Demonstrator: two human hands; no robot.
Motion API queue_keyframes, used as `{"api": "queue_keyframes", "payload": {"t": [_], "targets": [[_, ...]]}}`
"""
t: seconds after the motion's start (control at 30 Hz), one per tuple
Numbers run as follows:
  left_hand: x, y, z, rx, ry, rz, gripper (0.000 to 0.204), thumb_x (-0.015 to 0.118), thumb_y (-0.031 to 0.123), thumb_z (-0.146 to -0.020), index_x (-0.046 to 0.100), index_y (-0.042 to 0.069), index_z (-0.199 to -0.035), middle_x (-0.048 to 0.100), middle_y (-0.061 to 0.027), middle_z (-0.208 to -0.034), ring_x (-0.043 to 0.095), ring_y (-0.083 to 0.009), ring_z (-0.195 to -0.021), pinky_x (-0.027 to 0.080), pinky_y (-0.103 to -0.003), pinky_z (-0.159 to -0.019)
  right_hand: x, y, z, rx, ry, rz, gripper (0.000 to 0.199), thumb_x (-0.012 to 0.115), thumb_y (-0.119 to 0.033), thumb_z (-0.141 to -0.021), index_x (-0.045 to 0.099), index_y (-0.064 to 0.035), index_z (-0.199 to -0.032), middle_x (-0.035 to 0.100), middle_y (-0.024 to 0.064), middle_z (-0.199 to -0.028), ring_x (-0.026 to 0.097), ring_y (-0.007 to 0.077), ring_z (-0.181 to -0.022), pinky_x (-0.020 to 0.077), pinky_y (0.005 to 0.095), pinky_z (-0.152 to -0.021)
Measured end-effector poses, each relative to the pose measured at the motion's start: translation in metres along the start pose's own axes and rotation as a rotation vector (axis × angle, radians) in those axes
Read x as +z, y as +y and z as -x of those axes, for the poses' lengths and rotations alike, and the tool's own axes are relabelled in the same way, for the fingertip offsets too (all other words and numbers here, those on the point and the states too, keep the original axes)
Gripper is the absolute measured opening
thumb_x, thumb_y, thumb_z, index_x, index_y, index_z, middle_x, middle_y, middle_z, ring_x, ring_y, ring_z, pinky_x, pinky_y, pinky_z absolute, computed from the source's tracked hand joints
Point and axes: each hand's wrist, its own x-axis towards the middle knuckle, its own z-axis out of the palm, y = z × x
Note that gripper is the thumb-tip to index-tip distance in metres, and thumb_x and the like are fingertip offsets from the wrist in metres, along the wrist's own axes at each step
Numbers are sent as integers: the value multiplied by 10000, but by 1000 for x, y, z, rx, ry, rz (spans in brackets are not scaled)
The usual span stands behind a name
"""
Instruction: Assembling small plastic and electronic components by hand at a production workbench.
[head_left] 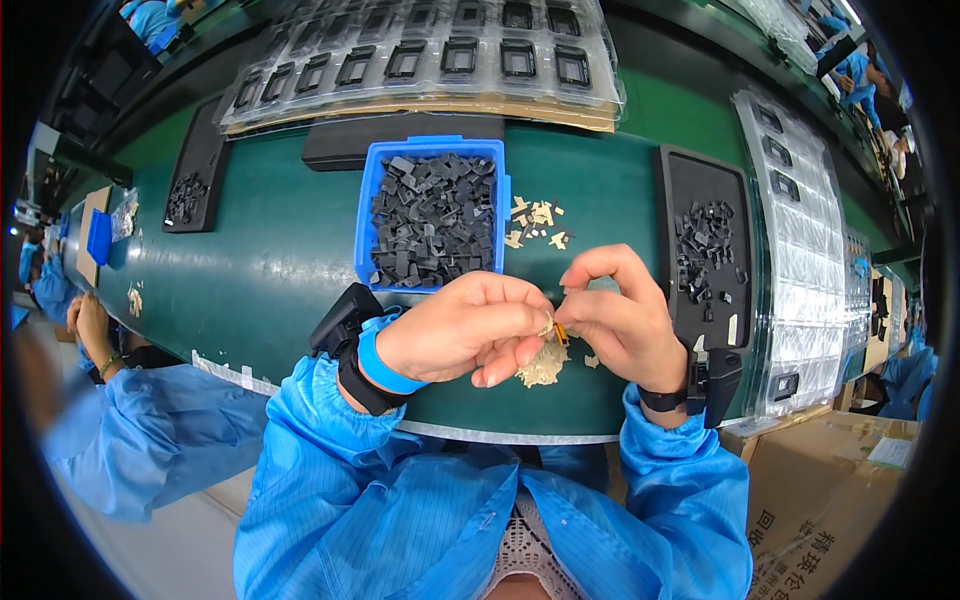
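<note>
Hands [470, 325] at small orange piece [561, 334]

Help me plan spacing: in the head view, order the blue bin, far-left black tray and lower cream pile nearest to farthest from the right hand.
1. Cream pile, just lower left
2. Blue bin, farther left
3. Black tray, far left

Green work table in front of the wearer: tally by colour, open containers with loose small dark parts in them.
Blue rectangular plastic bin: 1
Black shallow rectangular trays: 2
Total: 3
</note>
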Motion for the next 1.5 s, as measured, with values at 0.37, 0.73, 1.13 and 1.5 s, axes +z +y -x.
{"api": "queue_keyframes", "payload": {"t": [0.37,0.73,1.13,1.5], "targets": [[6,-15,-1,856,304,-759,108,718,26,-744,645,26,-824,559,-27,-806,527,-69,-642,415,-209,-538,16,-2,4,-2,191,-199,95,650,-58,-769,563,-59,-806,426,133,-1060,451,292,-1018,380,414,-916],[11,-20,-1,1161,365,-1047,164,732,14,-691,643,29,-827,557,-59,-808,559,-174,-679,453,-267,-561,25,1,7,38,245,-302,110,651,-116,-800,558,-62,-782,405,136,-1087,419,284,-1064,333,433,-964],[10,-18,-1,1020,284,-964,103,683,12,-754,606,6,-822,531,-48,-813,524,-103,-630,437,-233,-530,7,2,5,159,293,-108,74,601,-74,-794,533,-45,-792,438,134,-1056,441,271,-1033,349,382,-919],[-4,-35,-19,539,231,-1500,149,666,150,-759,637,3,-759,589,-121,-630,579,-277,-577,457,-367,-527,11,18,-1,452,386,-7,91,665,-82,-738,596,-23,-728,509,106,-947,519,218,-911,415,297,-802]]}}
